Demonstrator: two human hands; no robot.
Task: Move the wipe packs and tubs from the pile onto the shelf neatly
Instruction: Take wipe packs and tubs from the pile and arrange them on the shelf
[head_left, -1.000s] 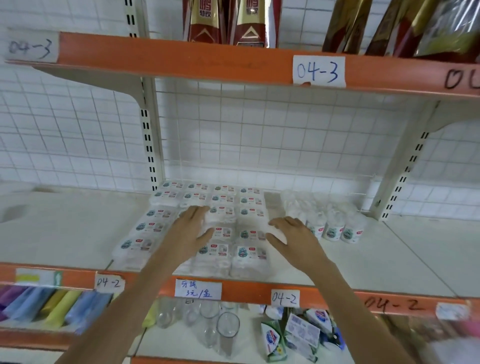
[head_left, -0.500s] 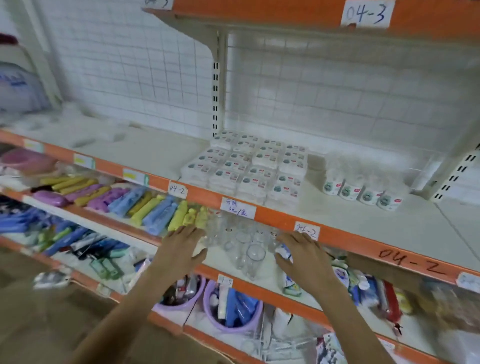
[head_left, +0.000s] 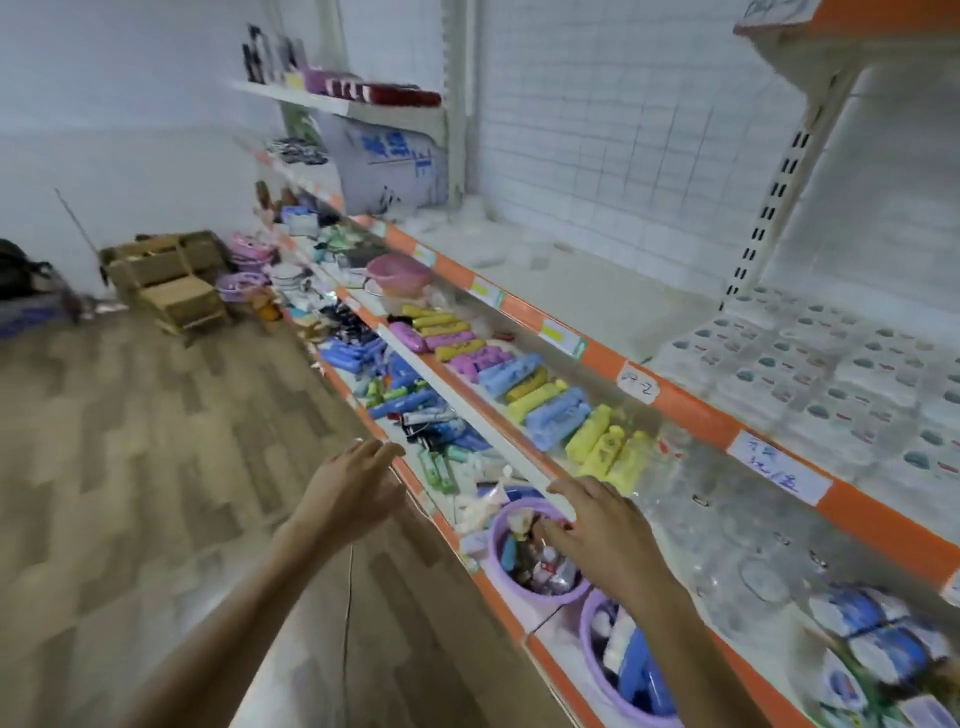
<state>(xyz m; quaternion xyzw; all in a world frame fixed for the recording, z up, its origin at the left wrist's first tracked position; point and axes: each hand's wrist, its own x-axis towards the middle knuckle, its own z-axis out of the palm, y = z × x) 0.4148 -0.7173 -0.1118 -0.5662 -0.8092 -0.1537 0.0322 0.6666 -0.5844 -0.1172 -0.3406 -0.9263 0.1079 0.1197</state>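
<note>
Hands empty, between loads; placement partly complete.

Left hand (head_left: 350, 496) and right hand (head_left: 605, 535) hover with fingers spread and relaxed, holding nothing, in front of the lower tiers. Wipe packs (head_left: 826, 374) lie in neat rows on the shelf (head_left: 597, 306) at right. A blurred white heap, judged the remaining pile (head_left: 467, 234), sits farther along the same shelf. Orange edge tag (head_left: 638, 388) appears to read "04-2"; other handwritten tags are illegible.
</note>
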